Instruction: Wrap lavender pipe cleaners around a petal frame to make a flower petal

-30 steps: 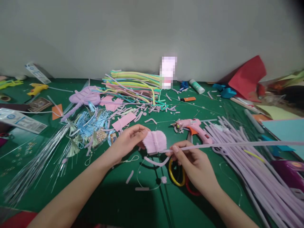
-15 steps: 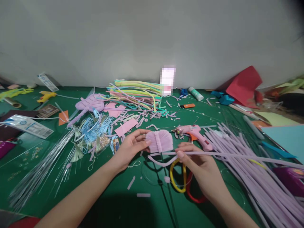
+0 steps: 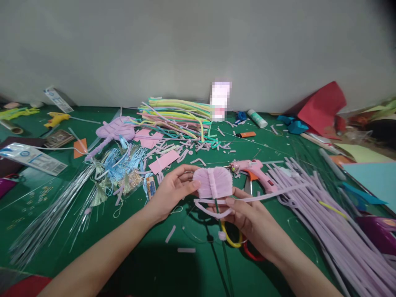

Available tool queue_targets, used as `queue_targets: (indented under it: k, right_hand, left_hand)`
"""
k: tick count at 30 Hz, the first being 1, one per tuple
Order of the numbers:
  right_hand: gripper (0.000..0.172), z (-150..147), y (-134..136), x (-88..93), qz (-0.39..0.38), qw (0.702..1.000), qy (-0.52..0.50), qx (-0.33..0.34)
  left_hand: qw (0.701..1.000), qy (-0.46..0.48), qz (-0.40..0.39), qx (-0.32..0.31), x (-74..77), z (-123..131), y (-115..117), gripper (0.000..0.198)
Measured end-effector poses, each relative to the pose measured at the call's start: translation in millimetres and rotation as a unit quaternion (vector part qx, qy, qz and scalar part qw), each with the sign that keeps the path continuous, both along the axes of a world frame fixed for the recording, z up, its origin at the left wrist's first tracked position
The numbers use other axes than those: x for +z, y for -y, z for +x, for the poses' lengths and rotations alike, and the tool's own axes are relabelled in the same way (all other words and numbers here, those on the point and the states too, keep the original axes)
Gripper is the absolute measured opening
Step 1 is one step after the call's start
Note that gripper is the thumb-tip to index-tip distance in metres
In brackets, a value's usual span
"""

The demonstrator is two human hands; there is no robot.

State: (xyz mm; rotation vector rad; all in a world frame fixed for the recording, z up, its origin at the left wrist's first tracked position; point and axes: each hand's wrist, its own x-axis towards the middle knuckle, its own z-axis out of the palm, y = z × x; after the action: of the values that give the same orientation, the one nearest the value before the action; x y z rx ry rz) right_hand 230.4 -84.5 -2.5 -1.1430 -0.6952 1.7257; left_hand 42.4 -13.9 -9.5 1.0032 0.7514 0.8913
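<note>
My left hand [image 3: 171, 192] pinches the left edge of a pink fan-shaped piece made of pipe cleaners [image 3: 213, 182], held just above the green table [image 3: 148, 255]. My right hand [image 3: 252, 220] sits right below it and grips a long lilac pipe cleaner [image 3: 269, 196]. That strand runs off to the right, and its near end curls under the fan. A dark thin stem [image 3: 224, 255] hangs down from the fan.
A pink glue gun [image 3: 253, 170] lies just behind my right hand, scissors with yellow and red handles [image 3: 239, 243] under it. A heap of lilac pipe cleaners [image 3: 334, 222] fills the right. Coloured pipe cleaners [image 3: 176, 117], pink paper scraps, silver strands [image 3: 52, 214] and a yellow glue gun [image 3: 55, 119] lie left and behind.
Both hands have shifted slightly right with the fan. My right hand has slid in closer beneath the fan, and the lilac strand's free end has swung from far right toward the pile.
</note>
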Motion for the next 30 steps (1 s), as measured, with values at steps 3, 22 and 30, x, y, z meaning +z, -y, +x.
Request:
queue_targets:
  k: [3, 22, 30]
  right_hand:
    - [0.029, 1.7, -1.4, 1.4, -0.005, 1.000, 0.002, -0.009]
    - [0.025, 4.2, -3.1, 0.1, -0.023, 0.997, -0.069, 0.035]
    - [0.023, 9.0, -2.7, -4.3, -0.040, 0.996, -0.075, 0.017]
  left_hand:
    - [1.000, 0.005, -0.002, -0.002, 0.7, -0.2, -0.4, 0.031]
    - [1.000, -0.009, 0.011, 0.001, 1.7, -0.2, -2.0, 0.029]
    - [1.000, -0.010, 0.016, 0.006, 1.3, -0.8, -3.9, 0.028]
